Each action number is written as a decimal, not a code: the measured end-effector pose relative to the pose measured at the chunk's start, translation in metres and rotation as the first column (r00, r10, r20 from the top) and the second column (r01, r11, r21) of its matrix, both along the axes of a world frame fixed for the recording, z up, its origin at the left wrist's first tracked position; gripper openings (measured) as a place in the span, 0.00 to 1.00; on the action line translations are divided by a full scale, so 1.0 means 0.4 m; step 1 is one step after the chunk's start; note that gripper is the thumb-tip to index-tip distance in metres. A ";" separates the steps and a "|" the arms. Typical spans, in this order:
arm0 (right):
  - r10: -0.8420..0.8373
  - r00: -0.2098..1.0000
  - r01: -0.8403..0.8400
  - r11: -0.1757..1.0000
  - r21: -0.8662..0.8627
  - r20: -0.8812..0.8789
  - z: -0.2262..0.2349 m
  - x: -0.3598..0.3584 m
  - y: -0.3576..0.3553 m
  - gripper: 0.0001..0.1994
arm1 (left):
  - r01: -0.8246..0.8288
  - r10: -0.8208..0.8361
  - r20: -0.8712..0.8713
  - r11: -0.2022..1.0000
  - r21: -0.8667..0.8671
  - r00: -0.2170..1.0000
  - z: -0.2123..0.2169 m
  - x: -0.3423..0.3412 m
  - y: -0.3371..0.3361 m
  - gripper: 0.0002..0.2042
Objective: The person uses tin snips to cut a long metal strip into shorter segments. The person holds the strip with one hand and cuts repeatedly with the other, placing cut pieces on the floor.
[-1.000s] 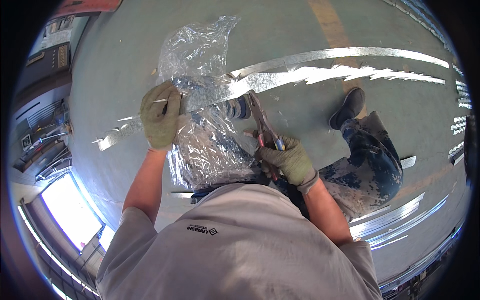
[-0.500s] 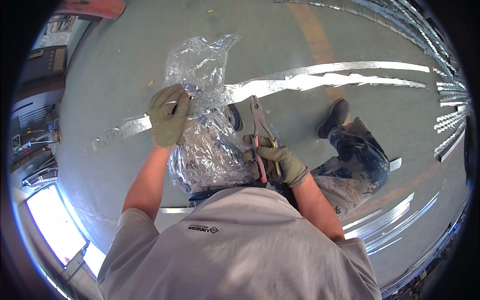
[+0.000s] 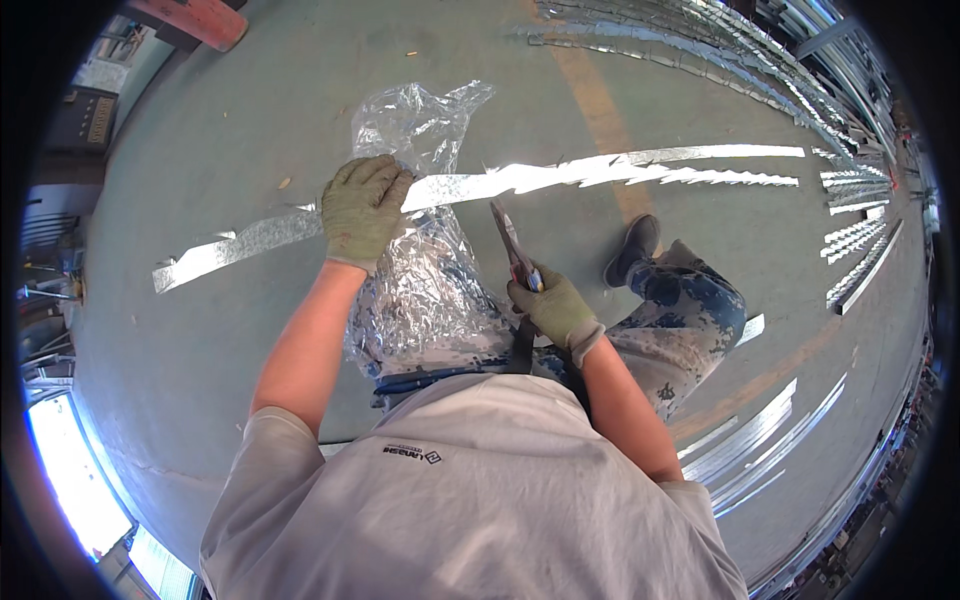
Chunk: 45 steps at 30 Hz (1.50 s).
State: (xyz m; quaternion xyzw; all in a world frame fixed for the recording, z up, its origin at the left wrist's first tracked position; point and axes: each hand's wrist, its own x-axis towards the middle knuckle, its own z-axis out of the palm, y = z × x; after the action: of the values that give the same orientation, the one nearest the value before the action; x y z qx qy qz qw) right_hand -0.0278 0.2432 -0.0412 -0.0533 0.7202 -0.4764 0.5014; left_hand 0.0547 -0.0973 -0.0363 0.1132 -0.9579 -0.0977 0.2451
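Note:
A long shiny metal strip (image 3: 560,175) lies across the grey floor. My left hand (image 3: 362,208), in a greenish glove, grips this strip near its middle. My right hand (image 3: 556,310), also gloved, holds metal snips (image 3: 512,250) whose blades point up toward the strip's underside, just short of it. A crumpled clear plastic sheet (image 3: 425,270) lies over my left leg and under the strip. My right leg in patterned trousers and a dark shoe (image 3: 630,245) stretches out to the right.
More metal strips and profiles lie at the right (image 3: 860,250) and lower right (image 3: 760,450), and a stack runs along the top right (image 3: 700,40). An orange-red object (image 3: 195,20) sits at the top left. A yellow line (image 3: 600,110) crosses the floor.
The view has shifted as my head moved. My left hand stays on the strip. My right hand with the snips has risen slightly toward the strip.

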 end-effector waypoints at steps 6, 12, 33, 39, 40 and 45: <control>0.015 0.996 -0.018 0.999 -0.037 -0.089 -0.096 0.022 -0.006 0.22 | -0.057 0.057 0.000 0.995 0.087 0.998 0.004 0.002 0.006 0.12; -0.030 1.000 0.030 0.999 -0.023 0.004 -0.057 0.024 -0.031 0.22 | -0.056 0.059 -0.017 0.991 0.122 0.998 0.012 0.014 0.011 0.12; -0.112 0.982 0.132 0.983 -0.125 0.154 -0.098 0.026 -0.033 0.11 | -0.045 0.043 0.035 0.996 0.073 0.998 0.020 0.008 0.016 0.13; -0.117 0.955 0.134 0.990 -0.047 0.273 -0.054 0.005 -0.040 0.09 | 0.003 -0.003 0.000 0.998 0.065 1.000 0.006 0.005 0.007 0.12; -0.102 0.953 0.122 0.991 -0.053 0.284 -0.053 0.001 -0.036 0.08 | 0.017 -0.017 0.003 0.999 0.033 1.000 0.002 0.006 0.000 0.13; -0.127 0.891 0.222 0.959 -0.175 0.437 -0.109 0.000 -0.014 0.11 | -0.048 0.035 0.069 0.980 0.193 0.997 0.041 -0.013 0.027 0.10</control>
State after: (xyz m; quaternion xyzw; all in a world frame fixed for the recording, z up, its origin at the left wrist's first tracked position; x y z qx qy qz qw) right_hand -0.0280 0.2377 -0.0848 0.0608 0.5397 -0.5967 0.5907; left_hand 0.0496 -0.0865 -0.0200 0.1597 -0.9487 -0.1819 0.2036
